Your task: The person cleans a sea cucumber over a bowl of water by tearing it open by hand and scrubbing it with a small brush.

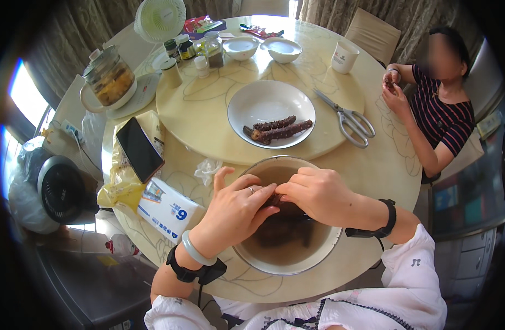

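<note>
Over a wide white basin [331, 245] at the table's near edge, my left hand [236, 204] and my right hand [314, 193] meet. Between their fingertips is a dark brown sea cucumber [273, 202], mostly covered by the fingers. The fingers of both hands are closed on it, except the left little finger, which sticks up. Cloudy brown water fills the basin, with dark sea cucumbers [285, 235] blurred below its surface. Beyond it, a white bowl [258, 104] contains several knobbly sea cucumbers [285, 131]. Silver-grey scissors [349, 118] lie to the bowl's right.
A phone [138, 148], a tissue pack [167, 209] and a crumpled tissue [207, 170] lie left of the basin. Jars [185, 47], two small bowls [281, 49], a white cup [345, 58] and a glass kettle [110, 82] stand farther back. Another person [439, 104] sits at right, hands raised.
</note>
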Motion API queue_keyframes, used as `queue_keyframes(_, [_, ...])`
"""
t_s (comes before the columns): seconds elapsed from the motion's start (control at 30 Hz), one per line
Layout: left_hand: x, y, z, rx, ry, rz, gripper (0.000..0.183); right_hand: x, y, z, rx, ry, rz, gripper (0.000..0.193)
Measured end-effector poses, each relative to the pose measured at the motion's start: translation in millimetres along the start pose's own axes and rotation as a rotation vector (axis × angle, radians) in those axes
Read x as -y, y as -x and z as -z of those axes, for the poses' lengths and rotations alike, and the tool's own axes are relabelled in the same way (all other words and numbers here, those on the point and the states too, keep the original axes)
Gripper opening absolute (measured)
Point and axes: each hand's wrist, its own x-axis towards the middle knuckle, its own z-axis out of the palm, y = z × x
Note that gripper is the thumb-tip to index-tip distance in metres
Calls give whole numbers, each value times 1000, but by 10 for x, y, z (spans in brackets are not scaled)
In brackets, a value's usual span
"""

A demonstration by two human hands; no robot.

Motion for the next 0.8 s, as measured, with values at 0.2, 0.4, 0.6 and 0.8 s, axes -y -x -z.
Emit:
queue_keyframes(0.2, [44,27,-30,6,22,9,29,-13,-3,28,-108,-79,81,16])
queue_keyframes(0.4, [2,7,-9,-108,-18,-44,14,5,50,35,-214,-72,182,17])
queue_keyframes(0.6, [11,-2,3,-36,8,-40,18,-89,28,86,-135,-67,183,18])
queue_keyframes(0.8, [-3,-8,7,-128,55,149,35,-558,-246,407,-171,-239,-69,20])
